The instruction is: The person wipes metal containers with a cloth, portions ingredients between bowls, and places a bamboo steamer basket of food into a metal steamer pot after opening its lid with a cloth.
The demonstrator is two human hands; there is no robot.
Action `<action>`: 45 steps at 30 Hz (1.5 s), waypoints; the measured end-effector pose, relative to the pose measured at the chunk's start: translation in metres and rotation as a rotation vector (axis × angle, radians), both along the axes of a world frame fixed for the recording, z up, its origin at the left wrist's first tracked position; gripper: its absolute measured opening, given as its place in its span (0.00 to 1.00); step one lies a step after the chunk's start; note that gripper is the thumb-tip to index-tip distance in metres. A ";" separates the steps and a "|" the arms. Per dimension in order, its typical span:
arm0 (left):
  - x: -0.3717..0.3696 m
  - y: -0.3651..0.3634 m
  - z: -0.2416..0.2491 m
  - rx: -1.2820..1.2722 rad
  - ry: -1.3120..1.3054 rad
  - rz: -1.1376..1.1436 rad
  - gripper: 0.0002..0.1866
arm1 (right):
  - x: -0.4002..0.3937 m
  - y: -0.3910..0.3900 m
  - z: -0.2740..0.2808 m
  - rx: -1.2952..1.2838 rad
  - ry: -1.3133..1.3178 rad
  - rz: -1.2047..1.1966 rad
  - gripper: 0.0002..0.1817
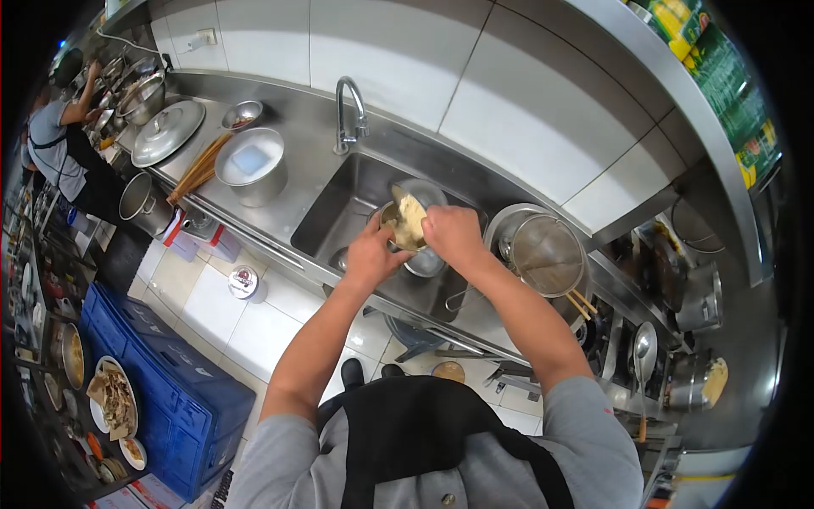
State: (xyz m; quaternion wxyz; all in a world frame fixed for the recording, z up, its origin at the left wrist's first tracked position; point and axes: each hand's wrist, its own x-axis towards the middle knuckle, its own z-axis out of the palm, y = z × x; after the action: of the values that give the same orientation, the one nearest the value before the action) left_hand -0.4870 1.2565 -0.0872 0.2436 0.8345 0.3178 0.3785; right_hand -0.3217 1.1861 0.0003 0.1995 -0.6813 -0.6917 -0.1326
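Over the steel sink (339, 191), my left hand (373, 252) grips the side of a small metal bowl (390, 216). My right hand (454, 236) is closed at the right of the bowl, by a pale yellow, lumpy mass (411, 219). A flat blade-like metal piece (398, 195) shows at the top of that mass. What my right fingers hold is partly hidden by the hand itself. Under and behind the hands, other metal bowls (424, 191) lie in the sink, below the curved faucet (352, 114).
Left of the sink stand a large pot (252, 182) with white contents, wooden sticks (202, 168) and a lid (169, 133). A strainer (547, 254) lies at the right, near a stove (606, 339). A blue crate (161, 382) is lower left. Another person (68, 144) stands far left.
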 end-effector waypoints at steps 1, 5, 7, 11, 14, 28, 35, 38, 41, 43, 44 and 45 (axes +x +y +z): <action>0.000 0.001 -0.001 -0.018 0.003 -0.012 0.25 | -0.001 -0.003 0.001 0.002 -0.014 0.015 0.08; -0.001 -0.006 0.002 -0.132 0.044 0.013 0.26 | 0.003 -0.003 -0.006 0.031 -0.054 0.095 0.06; -0.002 -0.004 0.003 -0.065 0.026 0.014 0.27 | 0.002 -0.001 0.000 0.051 -0.062 0.116 0.07; -0.003 -0.003 0.003 -0.089 0.048 0.046 0.28 | 0.000 -0.006 0.001 0.050 -0.081 0.130 0.07; -0.009 -0.011 0.004 -0.138 0.096 0.019 0.27 | -0.001 -0.007 0.000 0.074 -0.073 0.168 0.07; -0.017 -0.008 0.008 -0.109 0.094 0.049 0.26 | 0.004 0.002 -0.008 0.142 0.164 -0.027 0.13; -0.047 -0.011 0.007 -0.140 0.101 0.089 0.25 | 0.069 0.033 -0.025 -0.137 1.291 -0.360 0.09; -0.055 -0.011 0.002 -0.131 0.127 0.121 0.25 | 0.074 0.033 -0.032 -0.148 1.293 -0.321 0.09; -0.056 -0.005 -0.012 -0.093 0.131 0.128 0.24 | 0.058 0.030 -0.011 -0.160 1.122 -0.278 0.09; -0.055 -0.003 -0.014 -0.067 0.112 0.147 0.24 | 0.053 0.032 -0.007 -0.181 1.001 -0.295 0.09; -0.054 -0.004 -0.016 -0.038 0.095 0.159 0.24 | 0.053 0.036 -0.007 -0.200 0.979 -0.305 0.09; -0.056 -0.006 -0.015 -0.042 0.099 0.146 0.24 | 0.057 0.038 -0.009 -0.218 0.957 -0.318 0.10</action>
State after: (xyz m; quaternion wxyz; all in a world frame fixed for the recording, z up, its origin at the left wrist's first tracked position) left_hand -0.5428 1.2507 -0.1021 0.2167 0.8217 0.3972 0.3466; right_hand -0.2650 1.2243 -0.0088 0.3989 -0.7793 -0.4206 0.2381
